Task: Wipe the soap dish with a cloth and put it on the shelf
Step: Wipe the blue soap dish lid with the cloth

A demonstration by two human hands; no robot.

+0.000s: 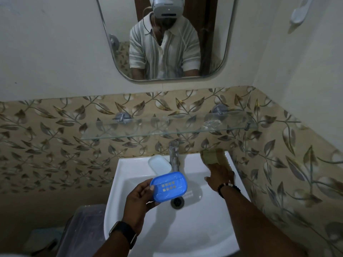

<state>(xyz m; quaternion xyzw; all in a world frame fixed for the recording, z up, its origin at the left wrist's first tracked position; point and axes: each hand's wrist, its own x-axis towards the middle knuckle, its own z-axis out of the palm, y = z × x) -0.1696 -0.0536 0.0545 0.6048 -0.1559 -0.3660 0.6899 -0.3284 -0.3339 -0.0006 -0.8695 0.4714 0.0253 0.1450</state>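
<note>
Tap (174, 154), white lid (159, 163) behind soap dish (169, 186); shelf (148, 127) above.

Sink rim (128, 164): cloth (213, 155), white lid (159, 163) (beside tap (174, 154)).

The blue soap dish (168, 186) is rounded, with two rows of small square holes in its bottom. It is tipped a bit, held by one end in the left grip (141, 197) over the sink (130, 164). The brown-green cloth (213, 155) lies folded on the sink's back right corner, the right grip (220, 175) touching its near edge. The clear glass shelf (148, 134) hangs flat above the sink
</note>
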